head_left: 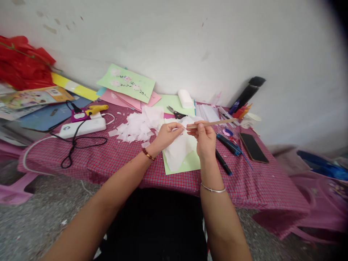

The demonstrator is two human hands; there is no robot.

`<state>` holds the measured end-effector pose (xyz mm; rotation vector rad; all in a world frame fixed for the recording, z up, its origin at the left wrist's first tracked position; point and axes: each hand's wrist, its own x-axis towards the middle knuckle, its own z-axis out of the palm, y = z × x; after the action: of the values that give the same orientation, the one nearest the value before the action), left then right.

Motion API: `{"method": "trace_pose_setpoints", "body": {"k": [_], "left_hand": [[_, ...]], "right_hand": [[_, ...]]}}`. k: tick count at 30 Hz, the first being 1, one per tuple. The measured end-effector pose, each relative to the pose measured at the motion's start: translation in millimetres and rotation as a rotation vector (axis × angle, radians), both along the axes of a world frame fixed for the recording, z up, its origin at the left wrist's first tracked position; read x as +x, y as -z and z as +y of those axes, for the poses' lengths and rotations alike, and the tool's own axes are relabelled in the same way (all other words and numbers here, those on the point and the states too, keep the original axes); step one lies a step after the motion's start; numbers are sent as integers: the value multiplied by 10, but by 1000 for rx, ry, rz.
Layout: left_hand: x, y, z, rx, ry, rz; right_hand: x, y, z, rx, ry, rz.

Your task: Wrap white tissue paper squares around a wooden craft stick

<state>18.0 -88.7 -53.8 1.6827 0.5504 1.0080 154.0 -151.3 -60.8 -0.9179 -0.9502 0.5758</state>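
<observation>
While my right hand [205, 139] pinches the thin wooden stick [214, 123] between thumb and forefinger, my left hand [166, 135] is closed on the top edge of a sheet of white tissue paper [178, 150], right at the stick's near end. The stick's long axis runs almost level, from the gap between my two hands out to my right and a little away from me, with its free end above the pens [228, 143]. My fingertips meet or nearly meet there. I cannot tell whether the tissue is already wound onto the stick, since that spot is too small to read.

The tissue hangs from my fingers onto a pale green card [190, 164] lying on the bench [114, 159], which is covered in red checked cloth. My left hand is the nearer one to the pile of cut tissue pieces [137, 127] just beside it. My right hand is nearer to the pens, a black marker [223, 162] and a dark phone [253, 146]. Scissors [175, 112] lie beyond my hands, toward the wall.

I can read no brand or writing anywhere. The decorated card [126, 83] leaning at the wall shows only flowers, and the print on the booklet [32, 97] at far left is too blurred.
</observation>
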Motion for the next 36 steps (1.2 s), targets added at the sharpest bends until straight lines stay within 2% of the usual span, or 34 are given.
{"method": "trace_pose_setpoints", "body": {"k": [17,22,27,32,36], "left_hand": [[7,5,-11,62,-39,64],[5,-20,-27,25,-64,73],[5,-33,-38,14,-64,79],[9,-23,-34,-17,-74,95],[5,-22,-29,-63,-35,83]], "right_hand": [[-11,5,2,-34,13,-55],[8,23,13,-65,46,-26],[-15,12,-6,-8,2,-38],[-28,7,-7,-30,4,-90],[-19,17,1,-43,28,-101]]}}
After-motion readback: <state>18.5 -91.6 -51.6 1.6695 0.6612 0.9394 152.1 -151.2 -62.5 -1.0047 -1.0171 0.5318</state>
